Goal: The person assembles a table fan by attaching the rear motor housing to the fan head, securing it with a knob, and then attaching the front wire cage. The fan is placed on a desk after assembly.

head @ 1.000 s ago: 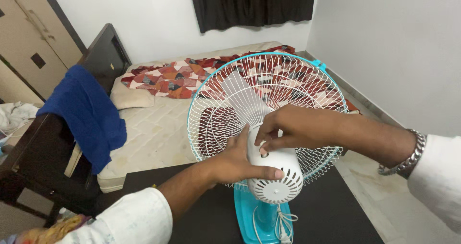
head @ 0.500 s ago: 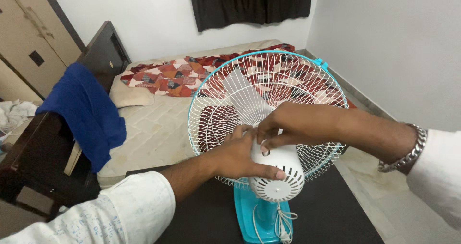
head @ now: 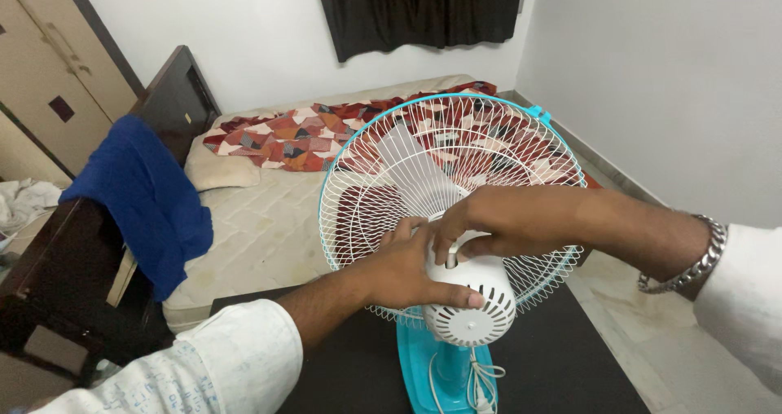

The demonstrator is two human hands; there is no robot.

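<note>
Fan motor housing was smooth white plastic, slightly glossy. Grille looked like thin white-coated wire. Base was glossy turquoise plastic. Table was dark matt wood.

The right hand hides the motor housing's top knob; the turquoise base is cut off below.

My hands crowd the fan's white motor housing; the wire grille walls off the way forward. Bare dark table lies open right of the teal base, where a coiled white cord dangles behind.
</note>
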